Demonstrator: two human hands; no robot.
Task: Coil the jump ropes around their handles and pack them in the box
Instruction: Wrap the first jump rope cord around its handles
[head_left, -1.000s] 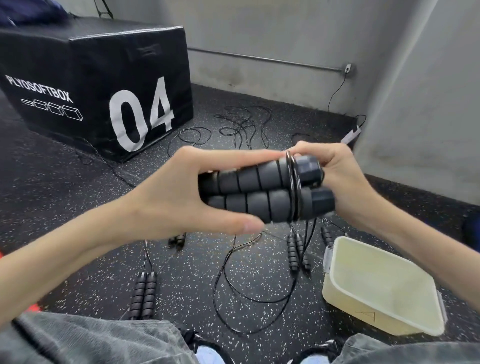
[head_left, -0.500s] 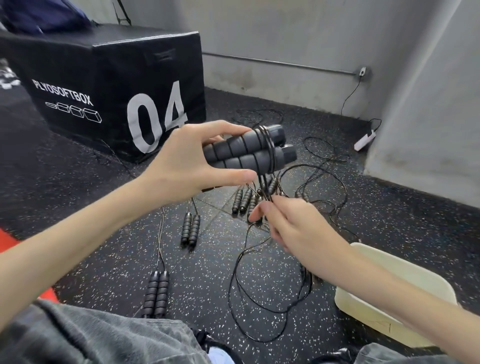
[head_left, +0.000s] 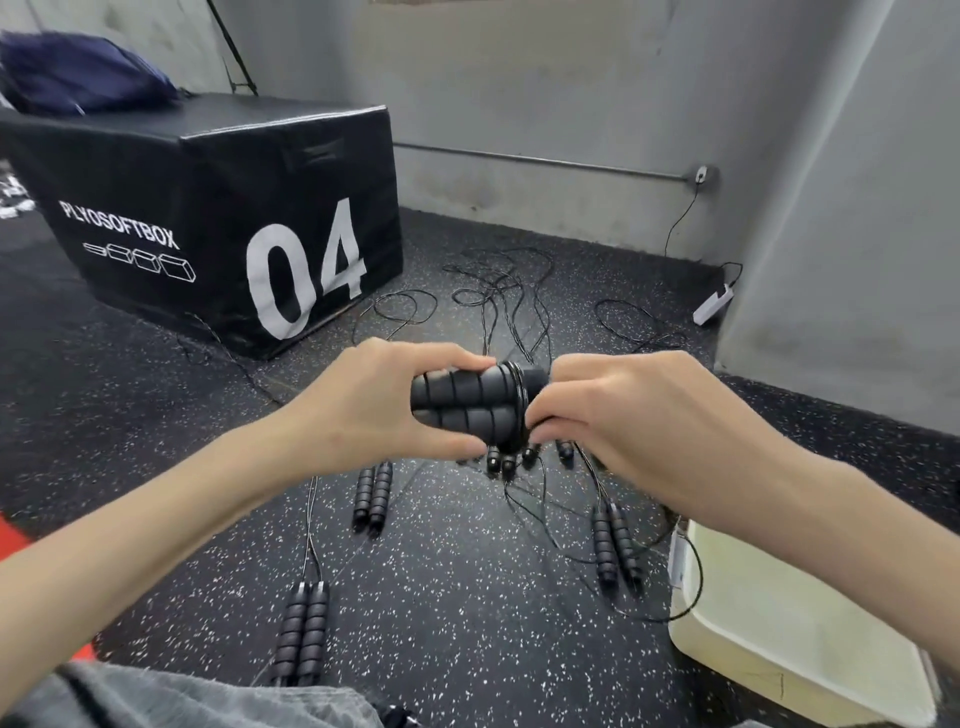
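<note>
My left hand grips two black ribbed jump rope handles held side by side at chest height. A few turns of thin black cord wrap their right end. My right hand is at that end with its fingers curled round the cord and the handle tips. The loose cord hangs down from there to the floor. The cream plastic box stands on the floor at the lower right, under my right forearm.
Several other pairs of black handles lie on the speckled rubber floor with their cords spread toward the wall. A black plyo box marked 04 stands at the left. A white power strip lies by the wall.
My right hand has come up from below the handles to their right end, bringing the cord round them. The handles have dropped a little lower in view.
</note>
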